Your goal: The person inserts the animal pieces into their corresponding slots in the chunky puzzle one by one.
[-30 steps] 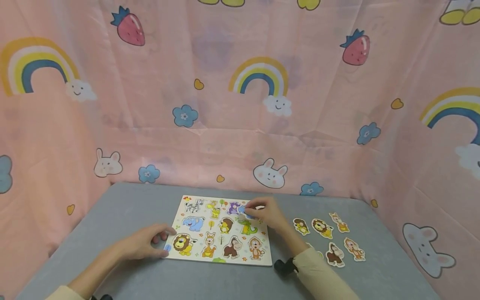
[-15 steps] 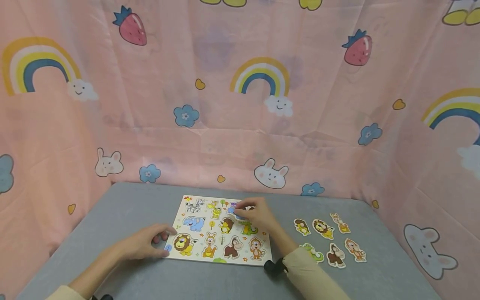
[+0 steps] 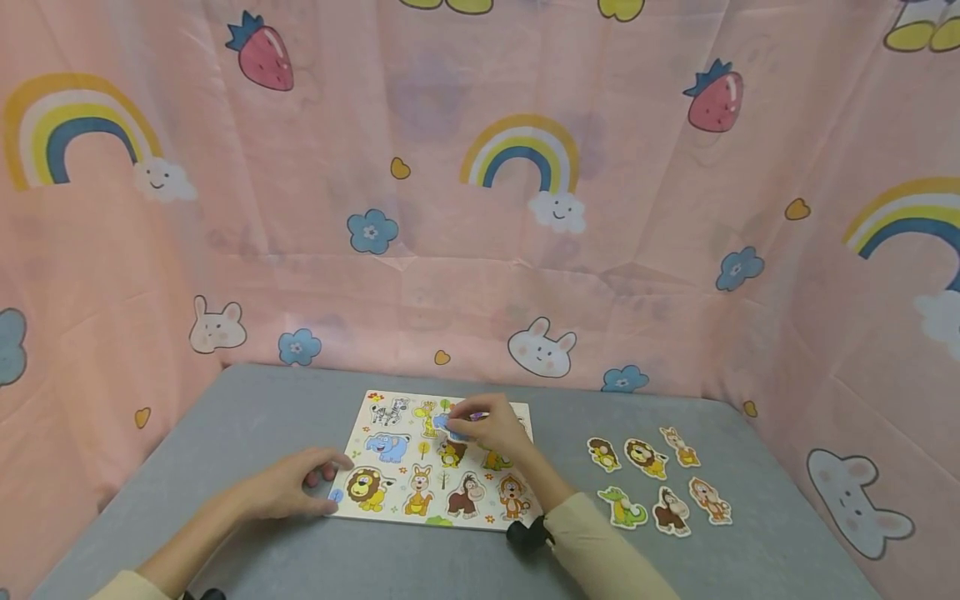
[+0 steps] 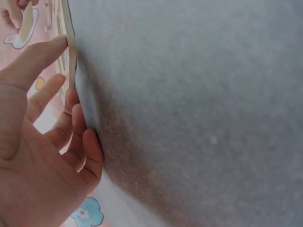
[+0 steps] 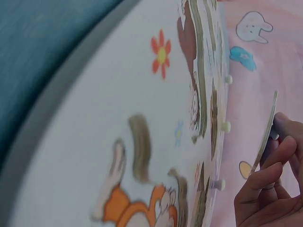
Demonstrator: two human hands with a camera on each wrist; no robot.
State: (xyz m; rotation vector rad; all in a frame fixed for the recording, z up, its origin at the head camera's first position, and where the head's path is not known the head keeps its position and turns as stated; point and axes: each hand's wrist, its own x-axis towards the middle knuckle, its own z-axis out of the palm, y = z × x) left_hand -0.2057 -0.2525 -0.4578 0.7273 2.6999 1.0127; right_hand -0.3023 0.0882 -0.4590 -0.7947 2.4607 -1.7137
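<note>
A white puzzle board (image 3: 465,523) printed with animals lies on the table. My right hand (image 3: 491,429) is above its upper right part, pinching a blue puzzle piece (image 3: 442,423). Seen edge-on in the right wrist view, the piece (image 5: 268,124) is held by a small knob, tilted and apart from the board; its picture is mostly hidden. My left hand (image 3: 288,486) rests at the board's left edge. In the left wrist view, its thumb touches the board's side (image 4: 71,61), with the other fingers loosely bent along it.
Right of the board lie several loose pieces: a hedgehog (image 3: 603,453), lion (image 3: 646,458), kangaroo (image 3: 680,447), crocodile (image 3: 622,507), gorilla (image 3: 671,511) and monkey (image 3: 710,500). Small knobs (image 5: 226,126) stick up from the board. A pink patterned cloth (image 3: 420,308) hangs behind the grey table (image 3: 277,400).
My right hand has moved left over the board with the blue piece, from the right of the purple animal to near the giraffe. The crocodile piece has come into full view. My left hand stays put.
</note>
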